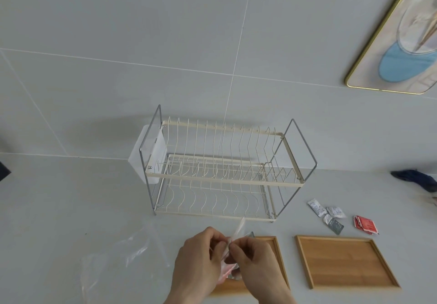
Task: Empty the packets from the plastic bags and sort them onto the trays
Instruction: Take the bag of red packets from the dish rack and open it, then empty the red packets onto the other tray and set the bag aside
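My left hand point(198, 258) and right hand point(255, 263) both pinch a clear plastic bag point(233, 247) over the near tray point(275, 251), hiding most of it. Packets inside the bag are a blur of pink and silver. The far tray point(345, 261) lies bare by the counter's right side, loose packets point(331, 216) just behind it. An emptied bag point(123, 261) lies left.
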A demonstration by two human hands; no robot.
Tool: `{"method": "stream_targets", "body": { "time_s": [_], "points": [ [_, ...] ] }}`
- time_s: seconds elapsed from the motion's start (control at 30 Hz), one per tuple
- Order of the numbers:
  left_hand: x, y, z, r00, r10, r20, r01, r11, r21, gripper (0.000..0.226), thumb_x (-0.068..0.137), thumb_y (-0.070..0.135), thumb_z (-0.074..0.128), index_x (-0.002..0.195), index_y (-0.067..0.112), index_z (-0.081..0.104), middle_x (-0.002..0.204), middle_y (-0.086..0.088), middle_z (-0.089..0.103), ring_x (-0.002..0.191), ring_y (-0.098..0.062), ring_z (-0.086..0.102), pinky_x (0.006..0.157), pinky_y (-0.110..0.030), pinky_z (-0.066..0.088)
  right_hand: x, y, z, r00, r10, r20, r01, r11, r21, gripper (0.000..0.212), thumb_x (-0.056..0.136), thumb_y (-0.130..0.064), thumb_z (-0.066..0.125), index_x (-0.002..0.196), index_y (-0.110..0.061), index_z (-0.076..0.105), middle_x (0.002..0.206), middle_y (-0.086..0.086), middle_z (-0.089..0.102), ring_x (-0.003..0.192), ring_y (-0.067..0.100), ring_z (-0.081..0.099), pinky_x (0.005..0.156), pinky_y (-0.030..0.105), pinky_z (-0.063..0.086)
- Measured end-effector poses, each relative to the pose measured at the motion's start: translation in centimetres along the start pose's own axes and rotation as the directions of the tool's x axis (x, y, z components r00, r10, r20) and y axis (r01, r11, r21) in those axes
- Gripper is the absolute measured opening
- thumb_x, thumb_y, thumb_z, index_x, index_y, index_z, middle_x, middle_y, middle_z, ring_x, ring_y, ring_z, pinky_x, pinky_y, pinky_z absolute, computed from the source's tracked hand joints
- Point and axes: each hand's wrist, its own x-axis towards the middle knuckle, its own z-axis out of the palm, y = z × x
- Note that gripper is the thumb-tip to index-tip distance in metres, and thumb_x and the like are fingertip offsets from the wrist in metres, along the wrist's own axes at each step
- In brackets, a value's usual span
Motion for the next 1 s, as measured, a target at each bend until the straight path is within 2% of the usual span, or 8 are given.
{"method": "stream_targets", "body": {
  "time_s": [0.2, 0.4, 0.53, 0.63, 0.77, 0.83, 0.9, 1.0],
  "points": [
    [0.6, -2.4, -1.0, 0.962, -0.148, -0.228, 0.169, 0.983, 0.075, 0.01, 0.096, 0.032, 0.053, 0.087, 0.035, 0.058, 0.085, 0.014, 0.07, 0.08, -0.012, 0.068, 0.079, -0.038, 0.055, 0.3, 1.0, -0.6, 0.98, -0.001, -0.201, -0.019, 0.995, -0.099, 0.018, 0.092, -0.014, 0.059, 0.076, -0.02, 0.065, 0.066, -0.001, 0.076, 0.063, 0.001, 0.072, 0.071, 0.043, 0.063],
    [0.4, -3.4, -1.9, 0.986, -0.073, -0.151, 0.068, 0.997, -0.035, 0.017, 0.096, 0.022, 0.06, 0.084, 0.035, 0.061, 0.075, 0.016, 0.069, 0.074, -0.005, 0.065, 0.066, -0.021, 0.05, 0.0, 1.4, -1.6, 0.982, -0.044, -0.181, 0.035, 0.998, -0.053, 0.019, 0.094, -0.017, 0.059, 0.076, -0.021, 0.059, 0.082, 0.001, 0.075, 0.082, 0.018, 0.071, 0.078, 0.052, 0.061],
    [0.4, -3.3, -1.9, 0.987, -0.027, -0.16, 0.003, 0.989, -0.149, 0.048, 0.094, -0.001, 0.051, 0.104, 0.045, 0.06, 0.097, 0.022, 0.067, 0.096, 0.003, 0.063, 0.084, -0.028, 0.055, -0.4, -0.9, -3.3, 0.997, -0.023, -0.075, 0.027, 0.998, 0.057, 0.018, 0.087, -0.024, 0.051, 0.07, -0.021, 0.053, 0.089, 0.016, 0.075, 0.089, 0.043, 0.067, 0.088, 0.064, 0.054],
    [0.7, -3.0, -1.7, 0.989, 0.145, 0.007, -0.145, 0.989, -0.015, 0.084, 0.083, -0.007, 0.059, 0.134, 0.055, 0.038, 0.134, 0.037, 0.04, 0.126, 0.013, 0.042, 0.109, -0.021, 0.038, -1.1, -2.9, -5.9, 0.997, -0.068, 0.021, 0.064, 0.985, 0.163, 0.024, 0.097, -0.003, 0.042, 0.074, -0.007, 0.05, 0.092, 0.012, 0.079, 0.092, 0.032, 0.073, 0.091, 0.05, 0.058],
    [1.7, -1.1, -0.7, 0.909, 0.3, 0.29, -0.326, 0.944, 0.045, 0.108, 0.067, 0.026, 0.076, 0.146, 0.059, 0.01, 0.154, 0.04, 0.01, 0.145, 0.013, 0.006, 0.117, -0.025, 0.016, -0.9, -4.7, -9.4, 0.979, -0.133, 0.158, 0.088, 0.96, 0.264, 0.023, 0.099, 0.0, 0.038, 0.078, -0.005, 0.047, 0.095, 0.028, 0.075, 0.083, 0.031, 0.069, 0.083, 0.044, 0.057],
    [2.2, 0.2, 0.2, 0.878, 0.3, 0.374, -0.33, 0.944, 0.019, 0.105, 0.062, 0.036, 0.079, 0.144, 0.06, 0.019, 0.15, 0.033, 0.03, 0.141, 0.007, 0.028, 0.111, -0.024, 0.032, -0.3, -4.9, -10.8, 0.972, -0.148, 0.183, 0.076, 0.933, 0.352, 0.018, 0.097, -0.007, 0.045, 0.079, -0.006, 0.048, 0.093, 0.034, 0.07, 0.08, 0.031, 0.062, 0.076, 0.044, 0.049],
    [2.5, 1.4, 1.3, 0.88, 0.268, 0.392, -0.274, 0.961, -0.043, 0.08, 0.062, 0.035, 0.083, 0.132, 0.052, 0.047, 0.122, 0.021, 0.065, 0.112, -0.002, 0.063, 0.091, -0.025, 0.055, 0.0, -5.1, -12.2, 0.962, -0.175, 0.209, 0.063, 0.887, 0.457, 0.017, 0.091, -0.016, 0.055, 0.078, -0.006, 0.052, 0.082, 0.031, 0.058, 0.087, 0.036, 0.056, 0.082, 0.05, 0.046],
    [2.5, 3.3, 3.2, 0.895, 0.289, 0.339, -0.249, 0.956, -0.156, 0.032, 0.071, 0.033, 0.082, 0.099, 0.035, 0.069, 0.089, 0.013, 0.078, 0.085, -0.005, 0.074, 0.079, -0.038, 0.061, 0.4, -4.5, -13.9, 0.957, -0.232, 0.174, 0.09, 0.806, 0.584, 0.025, 0.1, -0.016, 0.053, 0.082, 0.001, 0.059, 0.086, 0.024, 0.069, 0.088, 0.036, 0.065, 0.083, 0.044, 0.054]
  ]
}}
